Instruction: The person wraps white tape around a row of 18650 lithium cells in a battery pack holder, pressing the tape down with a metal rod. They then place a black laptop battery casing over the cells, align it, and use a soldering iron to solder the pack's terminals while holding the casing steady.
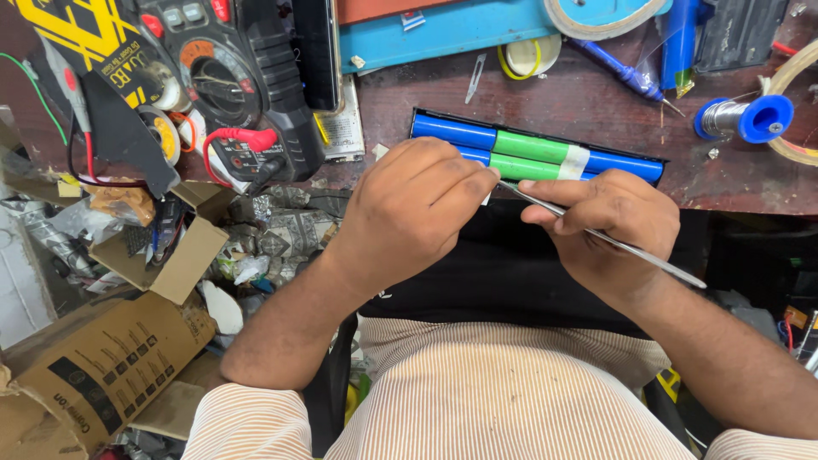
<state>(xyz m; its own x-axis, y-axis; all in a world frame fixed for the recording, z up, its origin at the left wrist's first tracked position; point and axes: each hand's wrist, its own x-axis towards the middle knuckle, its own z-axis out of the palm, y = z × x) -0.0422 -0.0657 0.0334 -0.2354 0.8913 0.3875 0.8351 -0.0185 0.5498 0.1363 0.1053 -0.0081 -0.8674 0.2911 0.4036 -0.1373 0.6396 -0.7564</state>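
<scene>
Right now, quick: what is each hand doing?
Left hand: closed, gripping the battery pack.
Right hand: closed on thin metal tweezers, tip at the pack.

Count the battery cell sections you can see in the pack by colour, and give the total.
Blue sections: 3 visible
Green sections: 2 visible
Total: 5 visible; the left hand hides part of the pack, so more may lie under it.

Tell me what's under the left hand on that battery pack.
The left hand covers the near left part of the battery pack. Blue and green cells show beside it; the spot where the metal tool's tip meets the pack is hidden.
</scene>
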